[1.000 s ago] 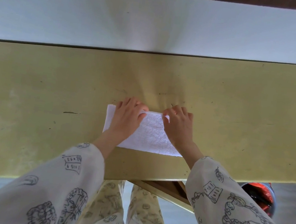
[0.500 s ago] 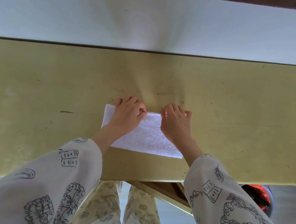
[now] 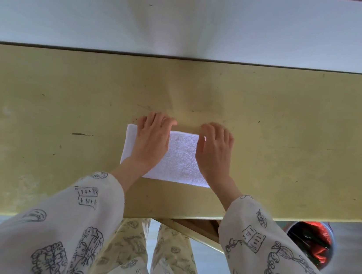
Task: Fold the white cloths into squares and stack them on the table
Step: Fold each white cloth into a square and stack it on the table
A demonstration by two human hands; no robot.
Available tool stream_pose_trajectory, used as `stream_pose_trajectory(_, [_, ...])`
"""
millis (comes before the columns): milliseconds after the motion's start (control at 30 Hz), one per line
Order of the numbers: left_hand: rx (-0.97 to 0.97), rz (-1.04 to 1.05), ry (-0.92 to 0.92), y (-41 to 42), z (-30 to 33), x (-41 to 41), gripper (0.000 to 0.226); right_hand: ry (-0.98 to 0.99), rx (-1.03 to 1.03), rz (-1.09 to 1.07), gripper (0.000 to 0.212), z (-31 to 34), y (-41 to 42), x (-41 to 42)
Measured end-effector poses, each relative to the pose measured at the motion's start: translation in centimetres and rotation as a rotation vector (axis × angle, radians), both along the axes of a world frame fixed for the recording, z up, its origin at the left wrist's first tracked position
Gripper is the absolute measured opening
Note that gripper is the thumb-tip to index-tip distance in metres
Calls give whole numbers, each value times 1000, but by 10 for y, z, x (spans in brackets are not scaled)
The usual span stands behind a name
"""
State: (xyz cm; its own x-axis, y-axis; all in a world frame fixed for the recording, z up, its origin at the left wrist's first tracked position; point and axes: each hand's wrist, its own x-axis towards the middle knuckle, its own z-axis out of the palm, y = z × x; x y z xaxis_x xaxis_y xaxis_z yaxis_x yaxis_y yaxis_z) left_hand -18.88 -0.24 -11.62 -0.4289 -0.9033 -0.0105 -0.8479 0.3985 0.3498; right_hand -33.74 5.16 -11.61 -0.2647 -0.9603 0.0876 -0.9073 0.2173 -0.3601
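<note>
Folded white cloth [image 3: 180, 157] is laid flat on the yellow surface [image 3: 290, 139], near its front edge. Its far edge is covered by the left hand [image 3: 152, 141] and right hand [image 3: 215, 151], fingers curled over it; a firm grasp cannot be confirmed.

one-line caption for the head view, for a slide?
Both hands, left hand and right hand, rest on a folded white cloth lying flat on the yellow table.

Yellow table [image 3: 290, 139], scuffed, set against a white wall [image 3: 190, 23]. Pale floor [image 3: 354, 263] below. A bin [image 3: 309, 241] stands under the table's right edge.
</note>
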Motion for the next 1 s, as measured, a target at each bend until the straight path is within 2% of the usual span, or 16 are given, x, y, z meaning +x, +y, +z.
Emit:
stream_pose_trajectory(100, [-29,-120,-8,27,-8,12,33,-1,14,155,33,-10,23,17])
stream_pose_trajectory(200, [2,-233,-147,46,-21,22,39,-11,100,192,42,-24,42,27])
stream_pose_trajectory(300, [31,-221,-221,38,-28,33,47,34,116,187,47,-32,48,16])
stream_pose_trajectory(433, [-15,-176,-226,29,-32,48,50,145,172,169,54,-33,50,1])
stream_pose_trajectory(600, [-15,-173,-252,29,-34,48,51,180,250,146,59,-37,51,2])
stream_pose_trajectory(700, [49,-146,-142,26,-27,49,48,168,291,149,60,-30,48,2])
stream_pose_trajectory(800, [51,125,40,30,-9,58,41,109,323,116,59,-15,46,10])
stream_pose_trajectory(867, [75,463,28,34,3,65,31,76,289,137,58,-8,39,21])
stream_pose_trajectory(933, [237,747,-22,35,8,66,28,73,270,203,55,-7,30,35])
stream_pose_trajectory(1000, [363,830,-30,37,10,64,35,106,263,277,53,-13,26,47])
